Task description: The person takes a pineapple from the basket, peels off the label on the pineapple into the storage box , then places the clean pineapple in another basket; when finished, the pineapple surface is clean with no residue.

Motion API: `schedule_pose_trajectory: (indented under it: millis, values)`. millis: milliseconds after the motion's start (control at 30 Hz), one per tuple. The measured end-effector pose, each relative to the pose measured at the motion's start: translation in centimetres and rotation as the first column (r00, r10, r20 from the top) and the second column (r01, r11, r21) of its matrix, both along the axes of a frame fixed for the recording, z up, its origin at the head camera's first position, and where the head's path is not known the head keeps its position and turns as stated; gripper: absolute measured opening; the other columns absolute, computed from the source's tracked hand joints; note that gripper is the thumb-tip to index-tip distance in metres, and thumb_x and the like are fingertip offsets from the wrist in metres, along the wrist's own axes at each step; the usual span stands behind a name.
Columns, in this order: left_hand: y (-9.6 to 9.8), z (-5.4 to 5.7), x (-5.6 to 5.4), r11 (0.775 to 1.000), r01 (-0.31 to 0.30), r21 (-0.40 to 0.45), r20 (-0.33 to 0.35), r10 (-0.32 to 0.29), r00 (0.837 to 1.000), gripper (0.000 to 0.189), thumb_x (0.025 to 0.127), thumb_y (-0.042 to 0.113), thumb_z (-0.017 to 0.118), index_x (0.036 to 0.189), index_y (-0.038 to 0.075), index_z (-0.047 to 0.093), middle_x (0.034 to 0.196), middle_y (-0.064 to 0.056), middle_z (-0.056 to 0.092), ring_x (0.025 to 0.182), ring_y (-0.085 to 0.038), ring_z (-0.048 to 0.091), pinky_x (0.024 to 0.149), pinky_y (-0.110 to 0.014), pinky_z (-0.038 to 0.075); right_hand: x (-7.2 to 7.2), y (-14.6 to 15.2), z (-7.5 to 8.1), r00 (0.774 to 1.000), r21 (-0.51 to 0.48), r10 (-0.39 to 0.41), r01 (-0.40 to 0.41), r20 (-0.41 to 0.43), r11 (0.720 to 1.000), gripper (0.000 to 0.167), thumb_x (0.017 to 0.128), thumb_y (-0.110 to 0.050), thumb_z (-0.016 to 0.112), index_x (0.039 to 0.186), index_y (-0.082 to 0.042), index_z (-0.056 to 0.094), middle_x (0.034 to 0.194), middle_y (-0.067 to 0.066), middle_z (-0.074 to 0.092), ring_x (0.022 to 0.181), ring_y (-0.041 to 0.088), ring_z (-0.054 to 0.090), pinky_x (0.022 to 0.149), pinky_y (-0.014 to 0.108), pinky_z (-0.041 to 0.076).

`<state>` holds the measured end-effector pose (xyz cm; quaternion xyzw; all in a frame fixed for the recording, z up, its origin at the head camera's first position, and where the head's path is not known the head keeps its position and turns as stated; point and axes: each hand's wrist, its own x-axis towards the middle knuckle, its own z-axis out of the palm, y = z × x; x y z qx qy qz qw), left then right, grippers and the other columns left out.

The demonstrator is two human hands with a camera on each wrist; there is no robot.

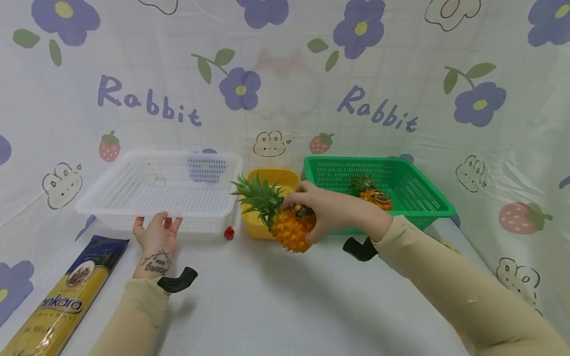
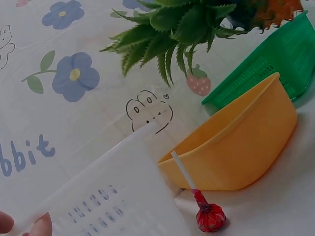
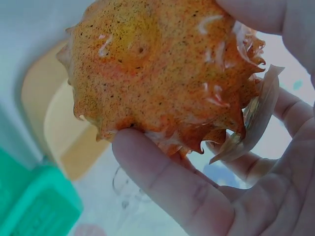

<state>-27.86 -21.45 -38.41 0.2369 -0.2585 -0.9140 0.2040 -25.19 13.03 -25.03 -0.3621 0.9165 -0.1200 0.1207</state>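
Observation:
My right hand (image 1: pixel 331 207) holds a small pineapple (image 1: pixel 291 231) with a green crown and a dark label, in the air in front of the yellow bin (image 1: pixel 289 174). The crown points left, and the spiky orange base (image 3: pixel 147 73) fills the right wrist view between thumb and fingers. At the left, my left hand (image 1: pixel 158 240) grips the front rim of the white basket (image 1: pixel 178 215); only fingertips (image 2: pixel 43 223) show in the left wrist view. A red-wrapped lollipop (image 2: pixel 211 217) lies on the table between the white basket and the yellow bin.
A green basket (image 1: pixel 427 190) with a second pineapple (image 1: pixel 377 199) in it stands at the right. A long yellow-and-blue pasta packet (image 1: pixel 67 296) lies at the left. Behind the containers hangs a patterned cloth (image 1: pixel 285 99). A yellow thing is partly hidden behind the right sleeve.

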Motion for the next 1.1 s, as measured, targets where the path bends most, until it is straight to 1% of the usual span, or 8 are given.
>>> schedule_pose_trajectory:
  millis: [333,533,667,800,867,933,1000,1100]
  values:
    - [-0.1,0.2,0.4,0.998,0.017,-0.059,0.014,-0.016,1.000,0.063,0.089,-0.007,0.050,0.134,0.030,0.026,0.129,0.000,0.037,0.112,-0.019,0.042,0.089,-0.037,0.049,1.7,-0.9,-3.0,0.963,0.065,0.271,-0.270,0.002,0.961,0.063,0.068,-0.015,0.078,0.123,-0.028,0.050,0.126,0.000,0.035,0.094,0.014,0.049,0.073,0.021,0.047]
    - [0.0,-0.1,0.8,0.992,0.039,-0.116,0.031,-0.036,0.999,0.068,0.088,-0.006,0.053,0.138,0.027,0.023,0.133,-0.002,0.033,0.109,-0.019,0.043,0.090,-0.035,0.049,1.5,-1.1,-5.2,0.940,0.129,0.340,-0.338,0.006,0.932,0.065,0.066,-0.012,0.078,0.122,-0.029,0.050,0.128,0.001,0.035,0.094,0.013,0.048,0.073,0.020,0.046]
    - [0.3,0.5,2.0,0.991,0.100,-0.084,0.073,-0.094,0.993,0.071,0.089,-0.002,0.052,0.141,0.026,0.012,0.128,-0.001,0.023,0.106,-0.016,0.039,0.092,-0.034,0.048,1.4,-1.2,-6.2,0.935,0.161,0.356,-0.351,0.000,0.922,0.064,0.066,-0.013,0.079,0.121,-0.030,0.051,0.127,0.001,0.037,0.096,0.013,0.046,0.075,0.021,0.046]
    - [1.7,0.6,3.7,0.966,0.127,-0.224,0.116,-0.103,0.988,0.064,0.091,0.010,0.052,0.137,0.019,0.008,0.111,0.000,0.024,0.099,-0.012,0.035,0.093,-0.033,0.047,1.2,-1.3,-7.0,0.922,0.197,0.386,-0.372,-0.037,0.907,0.064,0.066,-0.014,0.079,0.121,-0.030,0.052,0.126,0.001,0.038,0.096,0.014,0.047,0.075,0.023,0.046]
    - [2.6,0.5,4.6,0.927,0.118,-0.356,0.101,-0.087,0.991,0.059,0.091,0.010,0.052,0.133,0.014,0.011,0.104,0.001,0.023,0.096,-0.011,0.035,0.091,-0.031,0.049,1.1,-1.3,-7.3,0.916,0.210,0.398,-0.380,-0.050,0.901,0.063,0.066,-0.015,0.079,0.120,-0.031,0.052,0.126,0.001,0.038,0.095,0.014,0.046,0.074,0.023,0.045]
    - [3.6,0.3,5.2,0.855,0.097,-0.509,0.066,-0.073,0.995,0.056,0.089,0.006,0.053,0.130,0.008,0.015,0.102,0.001,0.023,0.094,-0.011,0.037,0.086,-0.024,0.050,1.0,-1.3,-7.6,0.914,0.219,0.402,-0.382,-0.056,0.898,0.063,0.066,-0.015,0.079,0.120,-0.031,0.052,0.127,0.001,0.038,0.095,0.014,0.046,0.073,0.024,0.046]
    - [4.4,0.1,5.8,0.743,0.081,-0.664,0.039,-0.074,0.996,0.051,0.088,0.003,0.054,0.127,0.003,0.022,0.102,0.001,0.025,0.092,-0.011,0.040,0.080,-0.016,0.048,1.0,-1.3,-7.8,0.913,0.221,0.404,-0.383,-0.060,0.897,0.063,0.066,-0.016,0.080,0.120,-0.032,0.051,0.127,0.001,0.037,0.097,0.014,0.046,0.074,0.025,0.046]
    - [5.2,-0.2,6.5,0.522,0.106,-0.847,0.029,-0.153,0.988,0.046,0.086,0.000,0.056,0.124,-0.003,0.031,0.109,-0.005,0.035,0.097,-0.015,0.043,0.080,-0.016,0.044,1.0,-1.3,-8.0,0.909,0.223,0.410,-0.387,-0.069,0.895,0.064,0.067,-0.018,0.080,0.121,-0.033,0.051,0.129,0.001,0.037,0.100,0.015,0.045,0.076,0.026,0.047]
